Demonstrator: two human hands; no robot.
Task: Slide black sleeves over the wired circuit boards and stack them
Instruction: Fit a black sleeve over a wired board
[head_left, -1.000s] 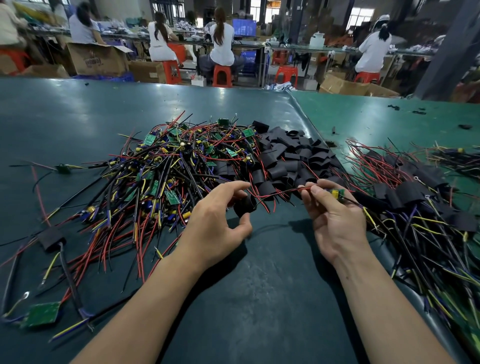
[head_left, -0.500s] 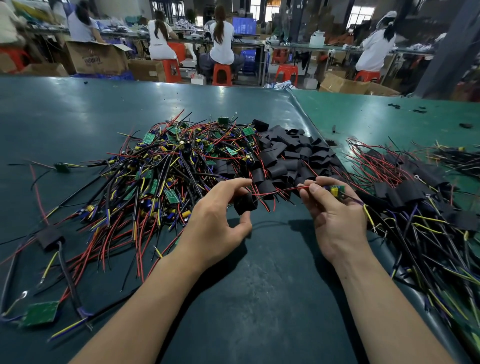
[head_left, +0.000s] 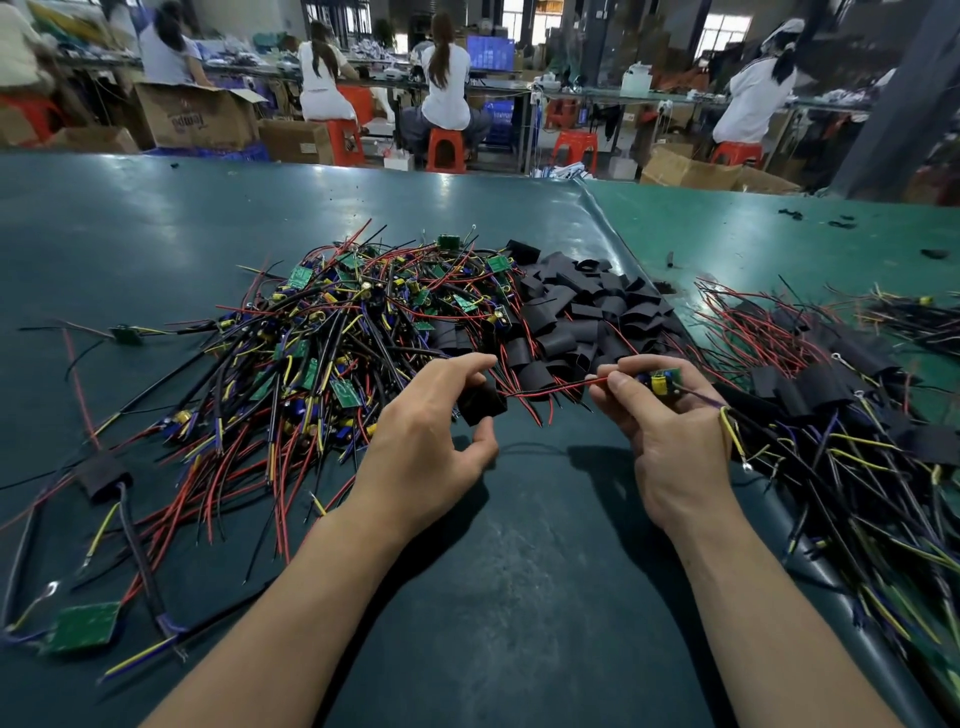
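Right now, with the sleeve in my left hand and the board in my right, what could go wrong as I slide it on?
The red lead runs from the board in the right hand toward the black sleeve held by the left hand; loose wire ends nearby could snag at the sleeve's mouth. The board's yellow component may catch the sleeve's edge. Leads trailing into the right-hand pile could drag finished pieces.
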